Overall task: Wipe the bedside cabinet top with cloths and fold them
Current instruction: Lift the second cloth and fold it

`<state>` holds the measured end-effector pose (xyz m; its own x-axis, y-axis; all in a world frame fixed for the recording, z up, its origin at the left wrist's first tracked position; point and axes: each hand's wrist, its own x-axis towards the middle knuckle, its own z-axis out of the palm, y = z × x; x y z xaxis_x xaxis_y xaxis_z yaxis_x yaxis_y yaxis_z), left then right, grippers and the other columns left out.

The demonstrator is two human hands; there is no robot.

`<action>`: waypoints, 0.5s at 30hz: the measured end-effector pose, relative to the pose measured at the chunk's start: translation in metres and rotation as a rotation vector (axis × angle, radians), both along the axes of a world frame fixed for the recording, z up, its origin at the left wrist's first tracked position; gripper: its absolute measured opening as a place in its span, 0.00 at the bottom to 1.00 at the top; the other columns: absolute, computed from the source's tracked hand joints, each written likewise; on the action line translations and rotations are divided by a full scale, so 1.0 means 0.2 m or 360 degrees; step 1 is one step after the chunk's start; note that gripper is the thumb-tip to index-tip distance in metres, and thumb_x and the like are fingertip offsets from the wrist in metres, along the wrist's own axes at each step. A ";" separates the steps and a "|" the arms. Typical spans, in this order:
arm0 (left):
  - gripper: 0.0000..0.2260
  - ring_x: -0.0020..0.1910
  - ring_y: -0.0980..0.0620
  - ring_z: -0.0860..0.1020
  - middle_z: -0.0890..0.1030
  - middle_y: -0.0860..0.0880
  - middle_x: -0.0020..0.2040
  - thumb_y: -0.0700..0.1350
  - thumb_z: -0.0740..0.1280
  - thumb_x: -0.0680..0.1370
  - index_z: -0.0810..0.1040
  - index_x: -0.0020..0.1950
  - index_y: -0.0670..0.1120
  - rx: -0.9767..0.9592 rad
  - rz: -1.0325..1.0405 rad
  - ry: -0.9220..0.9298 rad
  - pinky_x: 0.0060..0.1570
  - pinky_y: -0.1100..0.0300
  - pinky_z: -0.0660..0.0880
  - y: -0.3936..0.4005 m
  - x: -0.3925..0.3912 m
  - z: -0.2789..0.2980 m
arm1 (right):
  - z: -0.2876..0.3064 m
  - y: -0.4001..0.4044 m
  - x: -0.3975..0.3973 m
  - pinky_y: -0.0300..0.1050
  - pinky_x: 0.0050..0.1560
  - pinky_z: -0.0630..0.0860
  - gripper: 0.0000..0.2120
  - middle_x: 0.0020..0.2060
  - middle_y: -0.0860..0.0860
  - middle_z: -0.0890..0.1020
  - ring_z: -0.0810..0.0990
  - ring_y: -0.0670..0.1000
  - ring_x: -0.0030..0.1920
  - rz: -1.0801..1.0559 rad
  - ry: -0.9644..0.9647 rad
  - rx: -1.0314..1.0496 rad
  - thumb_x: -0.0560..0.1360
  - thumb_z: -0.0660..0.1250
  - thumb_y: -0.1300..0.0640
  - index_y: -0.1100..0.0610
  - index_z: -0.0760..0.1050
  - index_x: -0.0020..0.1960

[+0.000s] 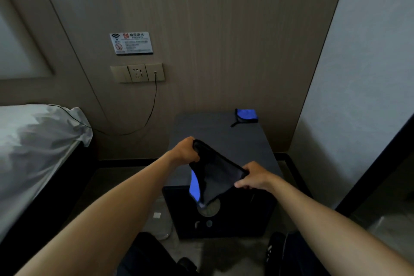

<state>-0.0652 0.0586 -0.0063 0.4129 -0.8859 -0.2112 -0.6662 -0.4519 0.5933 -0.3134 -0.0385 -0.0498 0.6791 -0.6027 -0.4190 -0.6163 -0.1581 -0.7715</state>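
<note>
Your left hand (pixel 184 150) and right hand (pixel 253 176) each grip a corner of the dark cloth (pixel 215 175), stretched between them at frame center above the worktop (pixel 212 127); a folded blue cloth (pixel 246 115) lies at its upper-right corner

Folded cloth (pixel 246 115) on cabinet top (pixel 215 127) (far-right corner); bed (pixel 33 141) left.
</note>
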 end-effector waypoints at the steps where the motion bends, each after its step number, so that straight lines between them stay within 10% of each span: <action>1: 0.10 0.46 0.44 0.79 0.78 0.43 0.47 0.36 0.69 0.70 0.71 0.47 0.44 0.0002 0.0068 -0.0006 0.43 0.50 0.78 0.01 0.03 -0.01 | 0.00 -0.02 -0.01 0.43 0.40 0.76 0.08 0.42 0.54 0.85 0.82 0.48 0.39 -0.0063 -0.0017 0.0023 0.70 0.76 0.62 0.58 0.82 0.48; 5: 0.05 0.29 0.49 0.75 0.78 0.42 0.38 0.42 0.66 0.79 0.72 0.50 0.43 0.0062 0.0220 0.0123 0.27 0.60 0.74 0.08 0.10 -0.07 | 0.01 -0.09 -0.03 0.45 0.49 0.77 0.14 0.50 0.52 0.84 0.83 0.51 0.52 -0.0499 -0.0269 0.0344 0.74 0.74 0.58 0.55 0.76 0.57; 15: 0.14 0.45 0.48 0.79 0.81 0.47 0.48 0.55 0.65 0.81 0.79 0.54 0.45 0.0006 0.0546 0.0991 0.46 0.53 0.77 0.10 -0.01 -0.15 | 0.00 -0.14 0.03 0.57 0.55 0.79 0.12 0.55 0.56 0.80 0.81 0.59 0.54 -0.0892 -0.0437 0.0427 0.82 0.63 0.51 0.55 0.73 0.63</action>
<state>-0.0676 0.0776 -0.0360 0.4701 -0.7265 -0.5012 -0.0239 -0.5781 0.8156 -0.3070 -0.0667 -0.0505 0.3973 -0.7939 -0.4604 -0.3254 0.3472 -0.8795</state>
